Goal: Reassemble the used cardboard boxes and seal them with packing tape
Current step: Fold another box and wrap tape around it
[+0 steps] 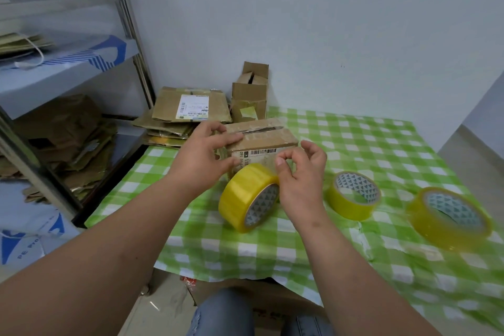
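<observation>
While the left hand (210,150) lies with straight fingers across the near left corner of the small cardboard box (261,142), pressing its closed top flaps, the right hand (302,172) hovers just in front of the box with thumb and forefinger curled toward each other in a pinch. Whether that pinch has hold of the clear tape's free end I cannot tell; the film is too transparent to show.

Standing on its edge, the tape roll (249,196) is on the green checked bench (354,131), directly before the box and touching the right hand's heel side. Its hole faces the lower right, so the tape would unwind away from the person, up and over the box.

That is the relation the coming move turns on, in my judgement: the box lies just beyond the pinching fingers, and its top seam (256,130) runs left to right, across the direction the tape would pull. The right hand is nearer the roll, the left nearer the seam, so the left looks set to steady while the right draws tape.

Two more rolls, a second roll (354,195) and a third roll (450,215), lie flat to the right. Flattened boxes (188,109) are stacked beyond the bench's far left corner, with an upright open box (249,93) beside them.
</observation>
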Motion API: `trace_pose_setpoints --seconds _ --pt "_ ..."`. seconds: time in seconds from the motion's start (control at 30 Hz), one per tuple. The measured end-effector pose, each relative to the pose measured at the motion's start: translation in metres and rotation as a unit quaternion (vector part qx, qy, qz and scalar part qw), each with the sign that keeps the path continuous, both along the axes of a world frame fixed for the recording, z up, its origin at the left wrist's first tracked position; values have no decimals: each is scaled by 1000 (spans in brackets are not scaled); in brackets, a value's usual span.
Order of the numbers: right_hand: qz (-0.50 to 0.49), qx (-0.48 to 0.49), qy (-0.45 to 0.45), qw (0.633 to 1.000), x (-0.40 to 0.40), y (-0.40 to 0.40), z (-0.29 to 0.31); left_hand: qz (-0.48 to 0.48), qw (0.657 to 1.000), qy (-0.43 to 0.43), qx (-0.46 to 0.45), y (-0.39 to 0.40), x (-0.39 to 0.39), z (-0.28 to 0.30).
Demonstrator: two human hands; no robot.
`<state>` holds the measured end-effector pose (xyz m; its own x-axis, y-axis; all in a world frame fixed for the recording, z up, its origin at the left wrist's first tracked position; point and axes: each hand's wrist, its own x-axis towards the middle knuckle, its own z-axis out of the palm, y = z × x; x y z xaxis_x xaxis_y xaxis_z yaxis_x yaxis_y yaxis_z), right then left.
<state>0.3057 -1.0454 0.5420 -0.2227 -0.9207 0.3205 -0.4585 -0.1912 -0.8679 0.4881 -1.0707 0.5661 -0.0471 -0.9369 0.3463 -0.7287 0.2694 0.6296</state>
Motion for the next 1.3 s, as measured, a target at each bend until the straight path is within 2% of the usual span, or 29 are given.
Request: trace_pose_setpoints --seconds 0.1,0.17,0.27,0.37,0.47,0.6,0.73,0.9,1.03,1.2,1.3 --pt "42 23 -45 998 -3 -1 3 6 999 42 26 0 9 0" --pt "54 15 -37 998 -2 -1 3 30 991 119 53 0 13 -2" --pt "52 -18 -18 998 2 0 1 50 948 298 99 3 12 -6" --pt "35 -39 4 999 6 1 -3 48 928 352 109 5 8 -9" --pt "11 -26 36 999 8 1 -3 58 935 331 111 6 4 -11" --pt "-20 -34 122 992 9 4 1 61 955 269 113 10 0 -9" --pt "-19 -21 177 984 11 6 6 60 949 287 114 12 0 -8" --pt "4 -18 128 992 1 7 3 83 948 295 86 12 -1 -7" --pt "-32 -101 132 986 0 7 -5 53 951 294 84 15 0 -9" --pt "45 -151 209 965 -2 -3 -5 71 977 194 59 13 4 -9" --pt "29 -166 234 958 -4 -8 -4 69 983 152 74 13 3 -9"
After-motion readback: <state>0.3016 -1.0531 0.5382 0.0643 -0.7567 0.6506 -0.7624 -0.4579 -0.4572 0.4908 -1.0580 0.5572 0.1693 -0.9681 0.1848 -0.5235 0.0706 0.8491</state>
